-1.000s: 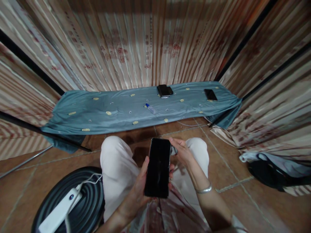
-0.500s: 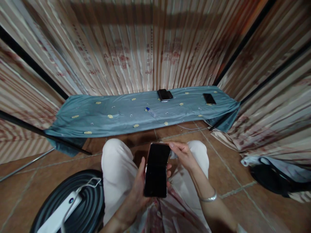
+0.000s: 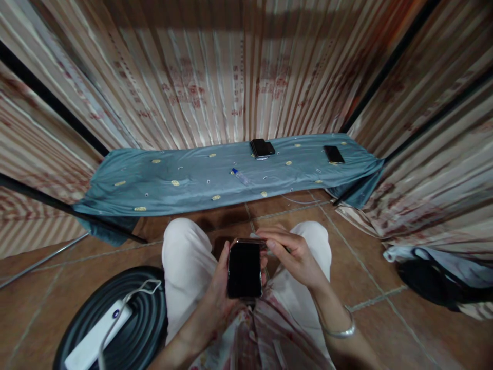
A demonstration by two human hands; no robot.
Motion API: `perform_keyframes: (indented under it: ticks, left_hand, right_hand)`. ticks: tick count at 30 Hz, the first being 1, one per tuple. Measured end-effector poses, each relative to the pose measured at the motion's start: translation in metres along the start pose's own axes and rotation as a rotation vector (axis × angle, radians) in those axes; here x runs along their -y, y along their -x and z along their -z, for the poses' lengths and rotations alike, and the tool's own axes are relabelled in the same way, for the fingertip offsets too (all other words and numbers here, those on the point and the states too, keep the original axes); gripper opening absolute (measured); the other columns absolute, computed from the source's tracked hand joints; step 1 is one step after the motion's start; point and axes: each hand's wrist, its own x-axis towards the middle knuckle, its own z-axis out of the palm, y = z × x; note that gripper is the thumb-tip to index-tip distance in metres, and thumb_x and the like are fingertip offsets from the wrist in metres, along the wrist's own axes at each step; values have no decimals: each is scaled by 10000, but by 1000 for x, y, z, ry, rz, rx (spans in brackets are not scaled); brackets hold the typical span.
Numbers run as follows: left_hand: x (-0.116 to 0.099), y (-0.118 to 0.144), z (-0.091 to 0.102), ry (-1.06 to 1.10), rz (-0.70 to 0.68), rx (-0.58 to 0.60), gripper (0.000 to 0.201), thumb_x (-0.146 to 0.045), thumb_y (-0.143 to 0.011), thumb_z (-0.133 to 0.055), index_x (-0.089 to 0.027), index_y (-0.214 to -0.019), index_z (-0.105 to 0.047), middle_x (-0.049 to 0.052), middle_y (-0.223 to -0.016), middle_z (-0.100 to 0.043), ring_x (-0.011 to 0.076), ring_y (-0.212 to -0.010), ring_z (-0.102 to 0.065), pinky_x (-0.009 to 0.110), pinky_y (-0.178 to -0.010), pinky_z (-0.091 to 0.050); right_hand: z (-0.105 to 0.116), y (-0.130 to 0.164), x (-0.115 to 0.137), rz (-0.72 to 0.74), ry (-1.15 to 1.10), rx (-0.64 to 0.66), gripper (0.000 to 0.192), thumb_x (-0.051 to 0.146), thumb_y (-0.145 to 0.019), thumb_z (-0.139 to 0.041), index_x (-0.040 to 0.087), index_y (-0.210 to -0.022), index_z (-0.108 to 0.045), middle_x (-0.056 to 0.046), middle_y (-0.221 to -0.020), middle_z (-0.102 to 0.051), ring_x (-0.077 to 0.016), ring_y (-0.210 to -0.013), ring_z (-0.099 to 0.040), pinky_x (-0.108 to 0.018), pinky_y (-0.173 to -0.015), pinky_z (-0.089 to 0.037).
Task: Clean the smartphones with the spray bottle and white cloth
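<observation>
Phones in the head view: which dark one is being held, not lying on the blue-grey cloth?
The dark foldable phone in the left hand, above the lap. The stacked phones and single phone lie on the blue-grey cloth.

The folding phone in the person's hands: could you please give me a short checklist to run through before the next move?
1. Left hand grips the folding phone from below: ok.
2. Right hand rests on the phone's top edge: ok.
3. Phone folded fully shut: not ok, partly folded.
4. Screen dark: ok.
5. Anything caught in the fold: cannot tell.
6. Phone is over the lap, not the tiled floor: ok.
</observation>
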Motion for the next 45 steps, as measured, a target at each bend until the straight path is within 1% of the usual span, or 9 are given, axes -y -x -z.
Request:
perform_keyframes:
  ticks: [5,13,22,26,30,35,38,42,45]
  left_hand:
    - [-6,-6,-5,7,-9,-55,612,-600,-897,-420,-115,-1218,-612,142,-913,-735,271,-812,-704,394,-737,-561]
    - [-9,-8,-2,-43,-112,-41,678,-579,-757,-657,-152,-1279,-588,133,-1031,-730,307,-990,-672,413,-873,-530]
    - [-11,-8,5,20,-142,-44,630,-557,-872,-501,-135,-1338,-533,168,-1128,-699,302,-1056,-655,432,-904,-522]
    - [-16,-5,4,28,-158,-49,620,-565,-901,-438,-149,-1353,-520,179,-1167,-683,306,-1055,-658,442,-883,-530]
    - [-20,-4,1,33,-175,-63,642,-570,-929,-362,-120,-1368,-491,194,-1181,-675,303,-1048,-663,459,-881,-526]
    - [-19,-3,0,-54,-172,-97,610,-554,-937,-355,-114,-1313,-548,162,-1077,-723,281,-964,-692,432,-848,-539]
    - [-16,-4,-1,-137,-163,-111,573,-516,-944,-369,-97,-1267,-589,142,-966,-745,275,-913,-703,412,-831,-545]
    - [-7,-9,-4,-141,-167,-139,572,-526,-938,-379,-88,-1213,-623,140,-957,-740,284,-969,-688,395,-863,-529]
    - [0,-15,-3,-126,-234,-116,585,-581,-890,-455,-116,-1203,-622,125,-1026,-725,279,-1031,-664,390,-909,-507]
  right_hand:
    - [-3,11,10,84,173,21,302,184,-959,-515,270,-1218,-644,-61,-1127,-715,-197,-1011,-630,-390,-882,-508]
    - [-16,35,11,103,366,33,374,141,-953,-508,257,-1303,-571,-73,-1232,-658,-217,-1107,-575,-426,-948,-504]
    - [-34,47,9,124,456,27,482,115,-946,-508,243,-1408,-461,-95,-1287,-619,-237,-1158,-531,-430,-967,-516]
    - [-40,51,8,87,443,69,488,141,-953,-500,271,-1420,-447,-84,-1271,-628,-240,-1118,-544,-424,-936,-536]
    - [-38,54,6,31,342,100,420,164,-958,-496,278,-1361,-521,-71,-1262,-637,-231,-1130,-557,-415,-949,-528]
    - [-29,52,-2,-150,135,-51,338,207,-970,-492,304,-1277,-596,-50,-1242,-657,-202,-1172,-577,-399,-1007,-482]
    - [-28,46,-5,-197,95,-97,372,211,-987,-439,307,-1327,-553,-48,-1341,-599,-196,-1264,-524,-410,-1071,-428]
    - [-41,33,-1,-78,210,67,530,112,-964,-345,263,-1471,-366,-74,-1489,-451,-196,-1390,-379,-449,-1150,-329]
    - [-55,23,0,21,331,190,578,53,-912,-336,205,-1469,-367,-116,-1476,-457,-225,-1385,-374,-475,-1144,-333]
